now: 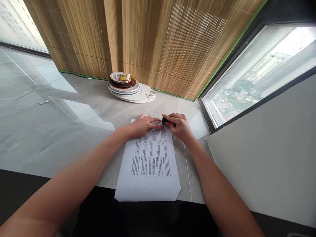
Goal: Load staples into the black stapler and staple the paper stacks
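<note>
A white printed sheet of paper (150, 161), covered in dense columns of small characters, lies on the grey stone surface. Its two near corners look cut off at a slant, and its near edge reaches the surface's front edge. My left hand (144, 125) rests flat on the far part of the sheet, fingers stretched to the right. At the sheet's far right corner, my right hand (179, 125) is closed around a small black tool (165, 120). The tool is mostly covered by my fingers, so its exact kind does not show. My left fingertips are close beside it.
Beyond my hands, a stack of plates (123, 87) stands on an oval platter (147, 96), with a small yellow packet (124, 77) on top. Behind hangs a bamboo blind (148, 39) with green edging. A window (261, 75) and a white panel (266, 148) bound the right side.
</note>
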Tool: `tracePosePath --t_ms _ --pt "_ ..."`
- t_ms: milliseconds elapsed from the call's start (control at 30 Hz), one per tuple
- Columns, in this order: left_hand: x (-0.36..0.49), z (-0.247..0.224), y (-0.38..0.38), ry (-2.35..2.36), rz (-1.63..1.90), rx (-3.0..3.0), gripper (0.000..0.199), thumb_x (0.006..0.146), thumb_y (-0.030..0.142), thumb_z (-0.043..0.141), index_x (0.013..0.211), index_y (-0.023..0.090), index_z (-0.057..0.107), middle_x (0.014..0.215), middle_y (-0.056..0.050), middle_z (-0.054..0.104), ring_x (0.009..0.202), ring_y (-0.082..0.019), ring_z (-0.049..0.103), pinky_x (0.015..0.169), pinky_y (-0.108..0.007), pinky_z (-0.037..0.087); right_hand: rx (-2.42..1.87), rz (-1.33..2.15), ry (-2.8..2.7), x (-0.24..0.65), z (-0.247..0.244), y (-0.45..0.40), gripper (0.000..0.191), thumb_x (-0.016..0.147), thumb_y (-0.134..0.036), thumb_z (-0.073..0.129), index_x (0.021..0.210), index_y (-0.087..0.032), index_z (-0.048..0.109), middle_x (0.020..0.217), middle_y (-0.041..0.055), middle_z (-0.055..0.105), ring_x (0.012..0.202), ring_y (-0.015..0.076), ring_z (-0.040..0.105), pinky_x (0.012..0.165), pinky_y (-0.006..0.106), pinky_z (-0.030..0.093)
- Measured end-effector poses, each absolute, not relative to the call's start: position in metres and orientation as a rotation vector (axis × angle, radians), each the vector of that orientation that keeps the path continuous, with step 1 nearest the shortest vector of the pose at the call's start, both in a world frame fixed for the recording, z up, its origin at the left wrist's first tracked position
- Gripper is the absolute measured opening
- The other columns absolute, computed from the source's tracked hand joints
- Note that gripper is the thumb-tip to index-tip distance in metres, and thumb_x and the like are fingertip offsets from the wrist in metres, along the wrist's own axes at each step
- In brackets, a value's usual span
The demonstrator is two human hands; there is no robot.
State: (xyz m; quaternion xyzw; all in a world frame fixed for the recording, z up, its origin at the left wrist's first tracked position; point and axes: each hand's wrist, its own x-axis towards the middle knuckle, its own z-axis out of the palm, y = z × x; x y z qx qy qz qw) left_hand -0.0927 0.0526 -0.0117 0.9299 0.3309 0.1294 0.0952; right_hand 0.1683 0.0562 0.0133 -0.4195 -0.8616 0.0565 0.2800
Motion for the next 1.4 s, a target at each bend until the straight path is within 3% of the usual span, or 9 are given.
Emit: tracePosePath --t_ms 333,700,1067,1400 --pt "-0.094 -0.009 0.05 0.948 0.374 2.77 0.076 0.097 -0.001 0.041 0.151 0.049 0.057 0.166 0.002 0.05 0.144 -0.027 0.049 0.122 -0.057 0.027 -1.127 0.152 -2.305 0.168 0.013 0.055 0.038 0.103 -0.023 0.059 0.135 -0.033 0.075 0.114 0.0036 0.078 0.104 0.0255 0.068 0.094 0.043 0.041" --pt "-0.094 -0.011 0.052 0.959 0.368 2.771 0.076 0.097 -0.002 0.04 0.15 0.05 0.058 0.165 0.001 0.05 0.143 -0.027 0.05 0.122 -0.057 0.027 -1.134 0.135 -2.314 0.168 0.012 0.055 0.041 0.103 -0.022 0.059 0.137 -0.039 0.074 0.115 0.0032 0.078 0.104 0.0265 0.068 0.093 0.045 0.042" --pt "-0.092 -0.007 0.049 0.987 0.355 2.778 0.073 0.097 -0.002 0.042 0.149 0.047 0.059 0.164 0.001 0.051 0.141 -0.026 0.051 0.121 -0.056 0.029 -1.159 0.162 -2.314 0.167 0.013 0.055 0.039 0.102 -0.023 0.059 0.134 -0.037 0.075 0.113 0.0035 0.078 0.104 0.0263 0.067 0.093 0.044 0.039" --pt "-0.094 -0.012 0.052 1.037 0.365 2.738 0.068 0.1 0.003 0.041 0.148 0.048 0.062 0.167 -0.001 0.047 0.147 -0.028 0.047 0.121 -0.057 0.03 -1.298 -0.019 -2.472 0.152 0.017 0.048 0.047 0.097 -0.016 0.057 0.132 -0.043 0.073 0.104 0.0051 0.075 0.102 0.028 0.06 0.091 0.046 0.034"
